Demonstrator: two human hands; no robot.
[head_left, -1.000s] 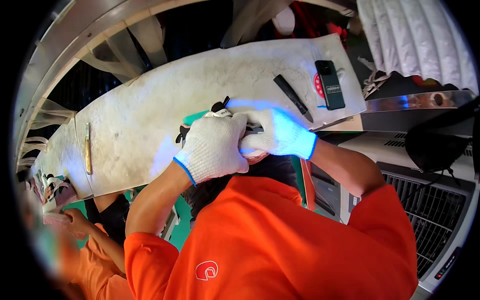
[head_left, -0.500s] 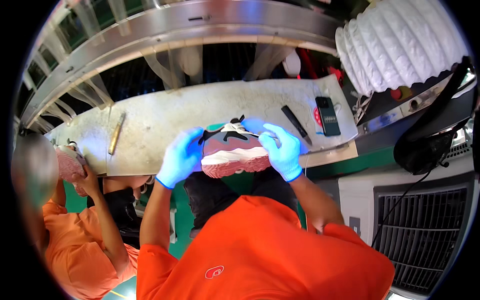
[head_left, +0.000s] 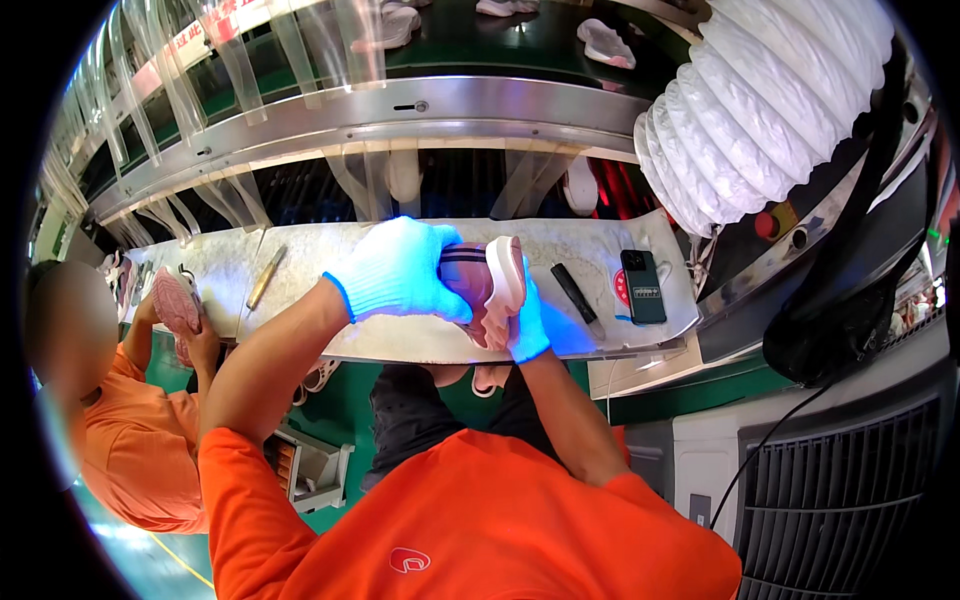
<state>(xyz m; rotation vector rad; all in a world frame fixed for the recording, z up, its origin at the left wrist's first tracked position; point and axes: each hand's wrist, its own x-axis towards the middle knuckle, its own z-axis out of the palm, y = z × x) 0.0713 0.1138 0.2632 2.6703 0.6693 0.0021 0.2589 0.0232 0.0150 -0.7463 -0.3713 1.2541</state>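
A pink and mauve sneaker (head_left: 488,290) with a white and pink sole is held up over the near edge of the pale bench, its heel turned toward me. My left hand (head_left: 402,272), in a white knitted glove lit blue, wraps round the upper from the left. On the sole side, to the right, my right hand (head_left: 530,318), gloved the same way, grips the shoe; most of its fingers are hidden behind the sole. Just right of that hand, a black stick-shaped tool (head_left: 576,291) lies on the bench.
A dark phone (head_left: 642,287) lies at the bench's right end. A yellow-handled tool (head_left: 265,278) is to the left. Behind the bench (head_left: 330,340), shoes rest on a conveyor with clear strips. A white duct (head_left: 745,125) hangs at upper right. A co-worker (head_left: 140,440) holds another shoe.
The sneaker has turned from side-on to heel toward me, sole facing right. My left hand has moved over the upper, and my right hand to the sole side. The view has tilted up.
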